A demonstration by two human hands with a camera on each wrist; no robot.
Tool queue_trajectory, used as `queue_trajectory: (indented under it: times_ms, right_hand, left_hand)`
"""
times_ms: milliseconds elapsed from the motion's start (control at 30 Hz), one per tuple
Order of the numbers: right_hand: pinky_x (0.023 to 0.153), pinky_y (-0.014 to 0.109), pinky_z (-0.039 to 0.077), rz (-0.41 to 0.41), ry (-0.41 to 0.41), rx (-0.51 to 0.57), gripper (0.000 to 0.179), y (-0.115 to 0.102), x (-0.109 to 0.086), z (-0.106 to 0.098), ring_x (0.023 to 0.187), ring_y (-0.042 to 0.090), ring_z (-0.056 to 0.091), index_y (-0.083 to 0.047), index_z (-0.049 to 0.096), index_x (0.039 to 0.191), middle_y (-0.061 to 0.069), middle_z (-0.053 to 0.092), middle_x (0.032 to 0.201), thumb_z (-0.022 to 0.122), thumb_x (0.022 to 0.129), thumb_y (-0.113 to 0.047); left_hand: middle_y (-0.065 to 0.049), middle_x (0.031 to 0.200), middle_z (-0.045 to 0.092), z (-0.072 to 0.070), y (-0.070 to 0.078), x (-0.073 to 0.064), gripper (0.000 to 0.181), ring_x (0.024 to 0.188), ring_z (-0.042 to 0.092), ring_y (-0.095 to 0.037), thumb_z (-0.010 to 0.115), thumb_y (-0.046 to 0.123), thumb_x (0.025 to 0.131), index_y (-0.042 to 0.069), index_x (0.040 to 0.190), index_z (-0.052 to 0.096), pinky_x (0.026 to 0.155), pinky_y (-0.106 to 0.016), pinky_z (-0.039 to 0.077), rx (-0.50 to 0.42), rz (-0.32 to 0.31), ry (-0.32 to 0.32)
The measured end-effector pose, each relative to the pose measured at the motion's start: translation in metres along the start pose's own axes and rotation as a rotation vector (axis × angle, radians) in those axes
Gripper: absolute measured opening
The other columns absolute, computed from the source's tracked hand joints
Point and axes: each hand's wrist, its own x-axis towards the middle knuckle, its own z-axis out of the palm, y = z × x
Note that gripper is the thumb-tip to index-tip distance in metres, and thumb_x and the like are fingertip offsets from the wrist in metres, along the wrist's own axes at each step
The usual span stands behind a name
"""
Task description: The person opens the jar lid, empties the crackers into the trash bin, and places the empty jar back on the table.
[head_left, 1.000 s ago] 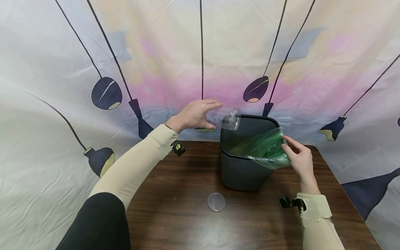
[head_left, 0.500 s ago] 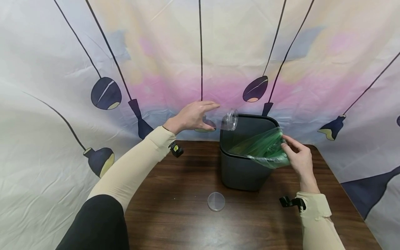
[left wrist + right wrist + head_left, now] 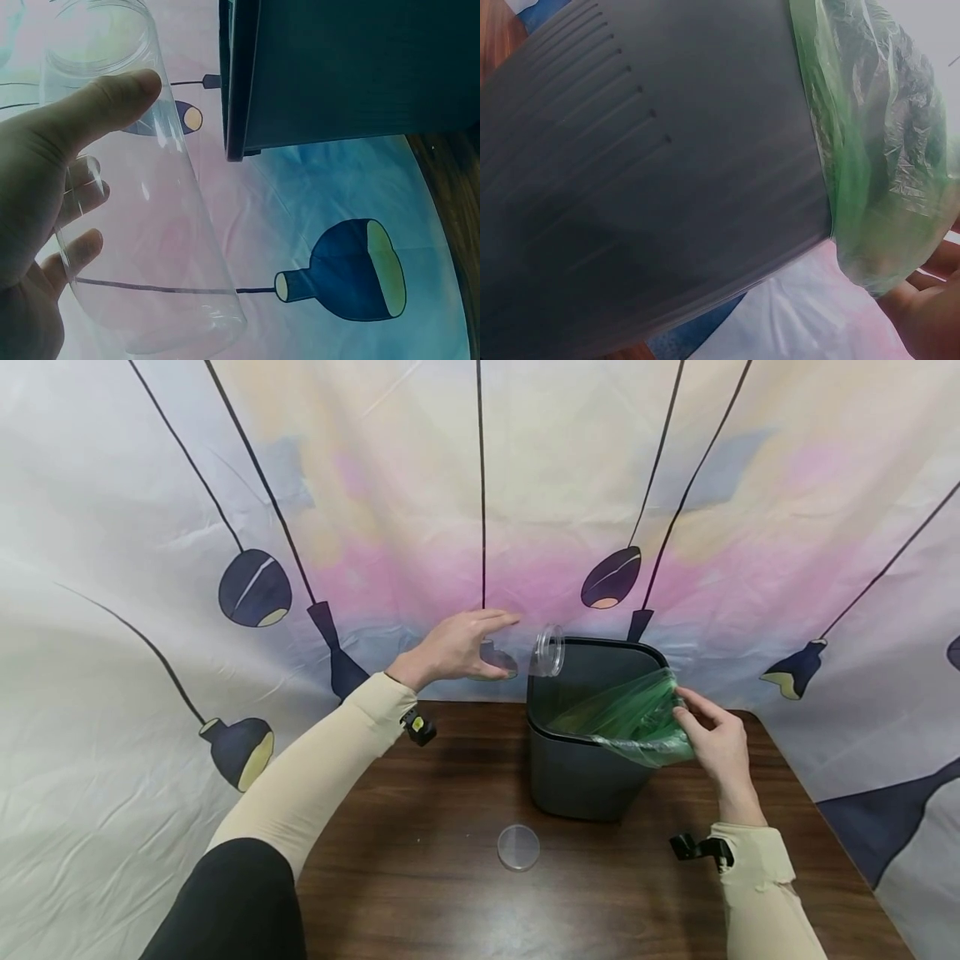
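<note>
In the head view, my left hand grips a clear jar that lies on its side in the air. The jar's open mouth points right, over the left edge of the dark grey bin. Through the clear wall in the left wrist view, nothing shows inside, and the thumb and fingers wrap around it. My right hand pinches the edge of a green plastic bag at the bin's right rim. The bag spills over that rim and is bunched near the fingertips, as the right wrist view also shows.
A round clear lid lies flat on the dark wooden table, in front of the bin. Behind the table hangs a pale cloth printed with lamps. The table's right edge runs just beyond my right forearm.
My left hand has shifted slightly left with the jar, whose mouth now sits nearer the bin's left edge. The right hand, bag, bin and lid have stayed in place.
</note>
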Motion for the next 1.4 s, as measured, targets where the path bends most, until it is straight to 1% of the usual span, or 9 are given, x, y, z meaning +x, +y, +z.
queue_trajectory:
  times_ms: [167, 467, 667, 733, 933, 1200, 1400]
  right_hand:
    - [0.077, 0.013, 0.044, 0.000, 0.000, -0.001, 0.046, -0.001, 0.001, 0.000, 0.104, -0.012, 0.048, -0.023, 0.055, 0.139, 0.003, 0.057, 0.136, 0.057, 0.097, -0.041]
    - [0.077, 0.013, 0.044, 0.004, 0.005, -0.001, 0.046, -0.001, 0.002, 0.001, 0.104, -0.012, 0.047, -0.023, 0.056, 0.139, 0.003, 0.057, 0.136, 0.057, 0.097, -0.040]
    - [0.077, 0.012, 0.043, 0.000, 0.013, 0.002, 0.045, -0.003, 0.002, 0.000, 0.104, -0.012, 0.048, -0.023, 0.056, 0.138, 0.002, 0.057, 0.137, 0.057, 0.097, -0.040]
    - [0.077, 0.012, 0.043, -0.003, 0.015, 0.004, 0.045, -0.003, 0.003, 0.000, 0.104, -0.012, 0.048, -0.023, 0.056, 0.138, 0.001, 0.058, 0.136, 0.057, 0.097, -0.040]
    - [0.076, 0.013, 0.043, -0.009, 0.017, -0.002, 0.044, -0.002, 0.002, 0.001, 0.103, -0.013, 0.048, -0.023, 0.057, 0.138, -0.002, 0.059, 0.133, 0.057, 0.097, -0.039]
    - [0.077, 0.013, 0.043, -0.003, 0.018, -0.002, 0.044, -0.003, 0.001, 0.001, 0.105, -0.012, 0.048, -0.023, 0.057, 0.138, 0.000, 0.059, 0.135, 0.057, 0.097, -0.040]
    - [0.078, 0.013, 0.043, -0.002, 0.011, 0.004, 0.045, -0.002, 0.001, -0.001, 0.106, -0.012, 0.048, -0.023, 0.056, 0.139, 0.001, 0.058, 0.137, 0.057, 0.097, -0.040]
  left_hand:
    - [-0.005, 0.147, 0.048, 0.004, -0.004, -0.002, 0.088, 0.134, 0.047, -0.025, 0.081, 0.049, 0.075, 0.017, 0.147, 0.043, 0.108, -0.043, 0.042, -0.001, -0.008, 0.012]
    - [-0.005, 0.147, 0.048, 0.004, -0.006, -0.008, 0.087, 0.134, 0.047, -0.024, 0.082, 0.047, 0.075, 0.015, 0.146, 0.044, 0.109, -0.043, 0.040, -0.023, -0.020, 0.023]
    - [-0.005, 0.144, 0.050, 0.005, -0.008, -0.011, 0.085, 0.128, 0.051, -0.023, 0.084, 0.044, 0.073, 0.015, 0.143, 0.047, 0.107, -0.042, 0.042, -0.049, -0.029, 0.050]
    - [-0.004, 0.143, 0.051, 0.006, -0.009, -0.012, 0.085, 0.128, 0.051, -0.022, 0.084, 0.044, 0.072, 0.014, 0.143, 0.047, 0.108, -0.041, 0.041, -0.059, -0.031, 0.058]
    - [-0.005, 0.143, 0.052, 0.007, -0.009, -0.015, 0.087, 0.131, 0.049, -0.023, 0.085, 0.043, 0.072, 0.012, 0.143, 0.046, 0.111, -0.040, 0.038, -0.083, -0.046, 0.052]
    - [-0.006, 0.143, 0.052, 0.008, -0.009, -0.017, 0.086, 0.132, 0.047, -0.024, 0.084, 0.043, 0.073, 0.010, 0.143, 0.047, 0.110, -0.042, 0.038, -0.089, -0.054, 0.050]
    - [-0.006, 0.142, 0.052, 0.010, -0.009, -0.019, 0.086, 0.132, 0.047, -0.024, 0.085, 0.042, 0.073, 0.010, 0.143, 0.046, 0.111, -0.042, 0.037, -0.116, -0.063, 0.050]
